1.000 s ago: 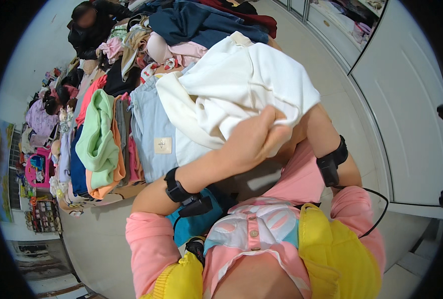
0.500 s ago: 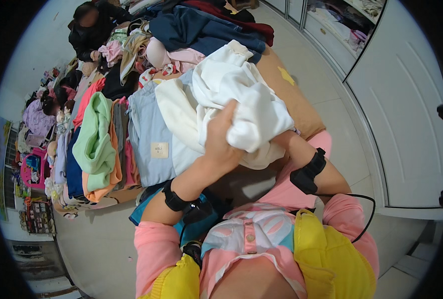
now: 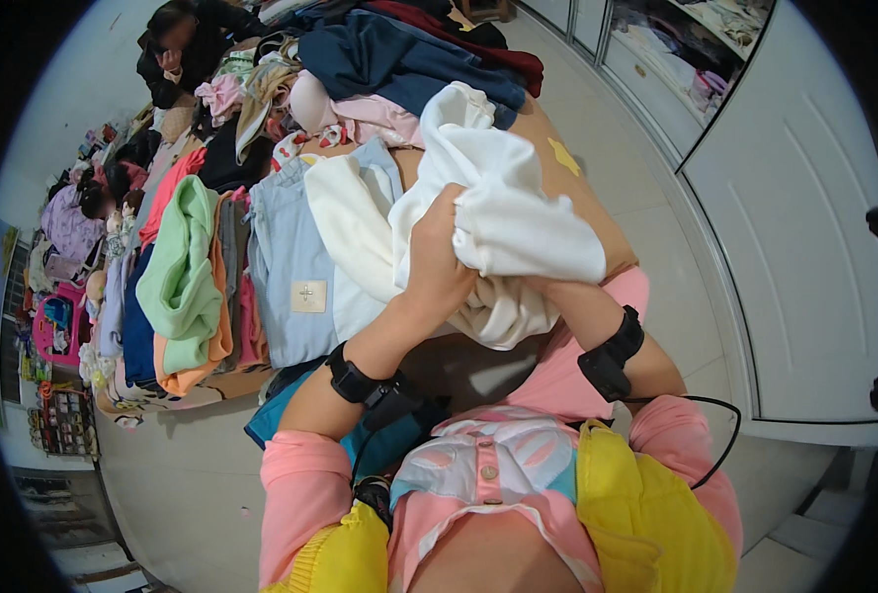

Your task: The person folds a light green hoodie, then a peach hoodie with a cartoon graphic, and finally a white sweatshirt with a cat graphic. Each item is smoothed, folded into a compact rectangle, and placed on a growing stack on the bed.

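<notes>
A white, soft long-sleeved garment (image 3: pixel 528 217) is bunched up in front of me, partly over the edge of the bed. My left hand (image 3: pixel 437 242) is closed on its left side, the thumb up against the cloth. At the garment's lower right, my right hand (image 3: pixel 563 295) reaches into the folds and holds it there; the cloth covers most of its fingers. Cream-coloured cloth (image 3: pixel 508 314) hangs in folds below and between the hands. A cream sleeve-like piece (image 3: pixel 345 212) lies to the left, over light blue folded trousers (image 3: pixel 291 252).
Folded clothes, with a light green garment (image 3: pixel 180 262) on top, lie farther left. A dark blue garment (image 3: pixel 399 54) and other clothes are heaped at the back. A person (image 3: pixel 177 49) sits at the far left. White wardrobe doors (image 3: pixel 794 227) stand to the right.
The white garment has shifted and spread to the right, its upper part now draped over my right hand. The other person's hand has risen toward the head.
</notes>
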Motion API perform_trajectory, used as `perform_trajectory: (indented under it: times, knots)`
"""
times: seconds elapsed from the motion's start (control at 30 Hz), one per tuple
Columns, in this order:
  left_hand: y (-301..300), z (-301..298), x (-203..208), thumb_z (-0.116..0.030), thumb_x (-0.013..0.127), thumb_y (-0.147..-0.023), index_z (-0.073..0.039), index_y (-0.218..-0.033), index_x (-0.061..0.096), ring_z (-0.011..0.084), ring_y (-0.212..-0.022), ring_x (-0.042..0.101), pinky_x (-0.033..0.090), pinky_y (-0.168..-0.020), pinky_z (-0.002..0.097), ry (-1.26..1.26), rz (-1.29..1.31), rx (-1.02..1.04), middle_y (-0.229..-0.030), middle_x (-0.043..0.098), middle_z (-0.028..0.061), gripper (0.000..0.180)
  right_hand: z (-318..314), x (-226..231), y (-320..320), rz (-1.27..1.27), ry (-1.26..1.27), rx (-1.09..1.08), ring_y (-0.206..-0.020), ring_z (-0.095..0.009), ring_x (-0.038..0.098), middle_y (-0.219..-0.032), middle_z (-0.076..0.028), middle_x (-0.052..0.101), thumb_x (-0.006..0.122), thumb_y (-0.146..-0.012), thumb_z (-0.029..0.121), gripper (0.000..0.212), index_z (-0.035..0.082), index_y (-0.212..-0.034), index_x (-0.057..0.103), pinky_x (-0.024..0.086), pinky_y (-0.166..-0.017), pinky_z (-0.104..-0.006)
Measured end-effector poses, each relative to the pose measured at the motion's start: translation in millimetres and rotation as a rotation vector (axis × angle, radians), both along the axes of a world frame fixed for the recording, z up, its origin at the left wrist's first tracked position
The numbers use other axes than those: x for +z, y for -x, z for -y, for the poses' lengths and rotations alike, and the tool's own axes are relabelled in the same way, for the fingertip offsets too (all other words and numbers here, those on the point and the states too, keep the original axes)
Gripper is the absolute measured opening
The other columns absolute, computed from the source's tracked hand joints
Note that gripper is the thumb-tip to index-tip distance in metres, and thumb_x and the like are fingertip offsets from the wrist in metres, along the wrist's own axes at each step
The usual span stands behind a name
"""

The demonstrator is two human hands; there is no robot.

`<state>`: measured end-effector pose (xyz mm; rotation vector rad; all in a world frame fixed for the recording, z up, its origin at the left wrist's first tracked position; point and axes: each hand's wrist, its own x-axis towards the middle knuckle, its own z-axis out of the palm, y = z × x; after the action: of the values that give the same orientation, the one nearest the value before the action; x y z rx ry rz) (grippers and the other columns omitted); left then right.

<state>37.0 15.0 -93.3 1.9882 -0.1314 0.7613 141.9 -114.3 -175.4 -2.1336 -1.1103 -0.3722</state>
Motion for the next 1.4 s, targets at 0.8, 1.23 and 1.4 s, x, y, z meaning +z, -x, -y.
perform_trajectory:
  times: [0.8,1.23,1.4]
  knots:
    - [5,11,-13,-0.012,0.076,-0.078,-0.002,-0.103,0.058,0.023,-0.085,0.062,0.048,-0.077,0.0308,0.097,0.065,-0.123,-0.092,0.063,0.0113,0.033,12,-5,3,0.183,0.304,-0.058,-0.11,-0.031,0.058,-0.118,-0.014,0.062,0.07,-0.084,0.041,0.055,0.005,-0.124,0.059,0.05,-0.092,-0.0395]
    - [2,17,-23,-0.01,0.077,-0.069,-0.004,-0.105,0.058,0.0357,-0.085,0.061,0.049,-0.074,0.0397,-0.162,0.114,0.282,-0.094,0.061,0.014,0.041,17,-12,12,-0.428,0.038,-0.194,-0.102,-0.022,0.062,-0.117,-0.007,0.063,0.068,-0.085,0.036,0.045,0.009,-0.12,0.061,0.051,-0.084,-0.0352]
    - [-7,-3,-25,-0.007,0.073,-0.074,-0.004,-0.106,0.058,0.0259,-0.083,0.061,0.048,-0.076,0.0333,-0.055,0.101,0.127,-0.089,0.063,0.0116,0.035,4,-34,15,-0.364,-0.145,0.061,-0.122,-0.019,0.051,-0.133,-0.008,0.054,0.07,-0.09,0.025,0.052,0.01,-0.135,0.05,0.042,-0.103,-0.0333]
